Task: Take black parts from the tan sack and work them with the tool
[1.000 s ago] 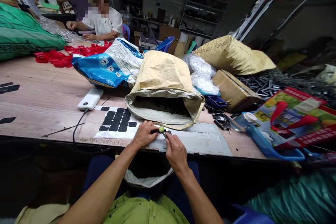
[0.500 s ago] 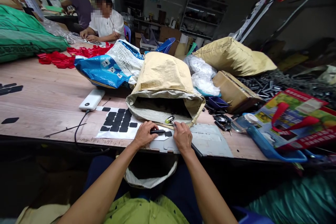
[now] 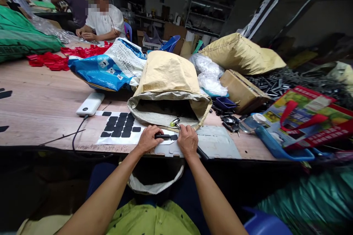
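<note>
Black and slim, a part [image 3: 163, 137] sits pinched in my left hand [image 3: 150, 138] at the counter's [image 3: 110, 147] near edge; my right hand [image 3: 188, 141] closes round a hammer [image 3: 174, 122], before the open tan sack [image 3: 169, 77].

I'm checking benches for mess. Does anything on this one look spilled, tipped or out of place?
Two things, mildly. The clear bottle lies at a slant by the blue tray instead of standing upright. Small dark parts lie jumbled outside the purple tray, perhaps spilled. I see no obvious damage.
</note>
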A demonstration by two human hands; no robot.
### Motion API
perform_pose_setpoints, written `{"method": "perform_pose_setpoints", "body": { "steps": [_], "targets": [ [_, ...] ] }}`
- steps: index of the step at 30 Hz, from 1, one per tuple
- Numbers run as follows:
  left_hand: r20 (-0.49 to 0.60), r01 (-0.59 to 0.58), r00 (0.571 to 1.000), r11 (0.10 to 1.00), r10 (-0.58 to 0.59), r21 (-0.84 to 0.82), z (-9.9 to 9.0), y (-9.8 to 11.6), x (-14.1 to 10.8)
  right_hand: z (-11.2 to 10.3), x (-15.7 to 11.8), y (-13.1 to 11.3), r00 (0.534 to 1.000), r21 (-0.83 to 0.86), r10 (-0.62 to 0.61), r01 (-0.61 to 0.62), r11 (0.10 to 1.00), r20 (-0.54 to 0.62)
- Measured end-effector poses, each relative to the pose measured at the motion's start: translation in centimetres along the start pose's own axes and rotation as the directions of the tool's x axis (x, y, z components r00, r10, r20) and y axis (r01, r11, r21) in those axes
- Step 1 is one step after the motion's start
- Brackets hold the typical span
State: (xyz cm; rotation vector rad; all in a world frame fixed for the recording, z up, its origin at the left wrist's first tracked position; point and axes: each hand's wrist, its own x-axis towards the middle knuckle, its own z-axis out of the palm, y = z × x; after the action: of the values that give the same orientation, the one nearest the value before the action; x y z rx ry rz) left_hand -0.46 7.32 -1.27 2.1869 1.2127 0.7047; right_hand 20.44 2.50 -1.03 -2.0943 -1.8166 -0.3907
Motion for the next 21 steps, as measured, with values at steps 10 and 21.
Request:
{"method": "perform_pose_setpoints", "body": {
  "steps": [10,21],
  "targets": [
    [0.033,0.002,0.999,0.982,0.005,-0.188,-1.4,1.6,-0.9,-0.1,0.1,0.0,1.000,0.015,0.014,-0.014,1.000,0.018],
    [0.546,0.231,0.768,0.940,-0.334,0.249,1.0,1.8,-10.3,-0.1,0.1,-0.1,0.999,0.019,0.026,-0.027,0.999,0.019]
  ]
}}
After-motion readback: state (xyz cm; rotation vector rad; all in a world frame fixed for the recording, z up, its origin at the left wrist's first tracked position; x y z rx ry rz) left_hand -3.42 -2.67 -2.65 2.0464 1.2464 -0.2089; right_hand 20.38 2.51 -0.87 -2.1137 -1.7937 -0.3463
